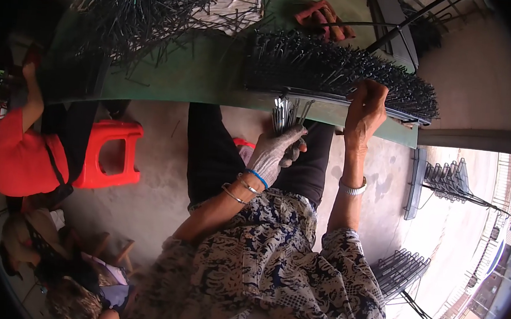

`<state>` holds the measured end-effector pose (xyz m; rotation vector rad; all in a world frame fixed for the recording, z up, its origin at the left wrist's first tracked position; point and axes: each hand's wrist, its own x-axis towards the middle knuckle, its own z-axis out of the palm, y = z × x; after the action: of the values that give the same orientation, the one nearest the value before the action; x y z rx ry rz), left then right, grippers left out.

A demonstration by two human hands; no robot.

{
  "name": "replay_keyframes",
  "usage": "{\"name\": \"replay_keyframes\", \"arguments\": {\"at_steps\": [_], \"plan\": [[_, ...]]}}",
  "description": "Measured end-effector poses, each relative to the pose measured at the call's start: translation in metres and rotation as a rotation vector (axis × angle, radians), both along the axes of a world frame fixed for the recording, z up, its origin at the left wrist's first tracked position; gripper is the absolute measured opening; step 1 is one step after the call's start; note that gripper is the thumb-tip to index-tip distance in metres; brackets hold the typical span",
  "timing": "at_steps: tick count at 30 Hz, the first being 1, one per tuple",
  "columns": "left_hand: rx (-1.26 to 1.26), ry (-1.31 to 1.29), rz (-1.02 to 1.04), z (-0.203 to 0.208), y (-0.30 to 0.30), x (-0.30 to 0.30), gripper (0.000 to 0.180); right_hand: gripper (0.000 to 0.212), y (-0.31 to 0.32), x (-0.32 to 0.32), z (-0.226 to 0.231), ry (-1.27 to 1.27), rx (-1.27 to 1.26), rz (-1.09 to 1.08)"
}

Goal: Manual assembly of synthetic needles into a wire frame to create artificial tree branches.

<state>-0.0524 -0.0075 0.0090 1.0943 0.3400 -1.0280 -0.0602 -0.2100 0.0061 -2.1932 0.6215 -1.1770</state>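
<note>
My left hand, in a greyish glove, is closed round a bundle of thin metal rods just in front of the table's near edge. The rods stick up out of the fist, and a few lean off to the right. My right hand is bare and closed at the right part of a long rack packed with many dark, thin rods. Its fingers are bent together towards the rods; whatever they hold, if anything, is hidden.
A heap of loose dark rods lies on the green table beside a pale cloth. Behind the rack is a reddish crumpled cloth. A red stool and a co-worker in red are at left; wire racks stand at right.
</note>
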Motion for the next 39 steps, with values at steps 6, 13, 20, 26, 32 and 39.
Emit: {"name": "replay_keyframes", "arguments": {"at_steps": [6,13,20,26,32,39], "plan": [[-0.076,0.011,0.05,-0.004,0.003,-0.002,0.018,0.004,0.003,-0.002,0.01,0.025,0.097,0.055],[-0.105,0.001,0.045,-0.002,0.007,-0.002,0.018,0.005,0.005,0.001,0.001,0.151,0.194,0.123],[-0.066,0.013,0.009,0.0,0.006,-0.001,0.018,0.006,-0.007,0.009,0.003,0.184,-0.127,0.163],[-0.109,0.005,0.036,0.0,0.009,-0.003,0.016,0.006,-0.008,0.004,-0.004,0.323,-0.276,0.249],[-0.121,-0.008,0.007,0.003,0.005,-0.001,0.015,0.019,-0.006,-0.003,-0.001,0.42,-0.349,0.019],[-0.167,-0.072,0.009,-0.003,0.009,-0.001,0.017,0.02,0.042,-0.021,0.035,0.384,0.561,0.561]]}}
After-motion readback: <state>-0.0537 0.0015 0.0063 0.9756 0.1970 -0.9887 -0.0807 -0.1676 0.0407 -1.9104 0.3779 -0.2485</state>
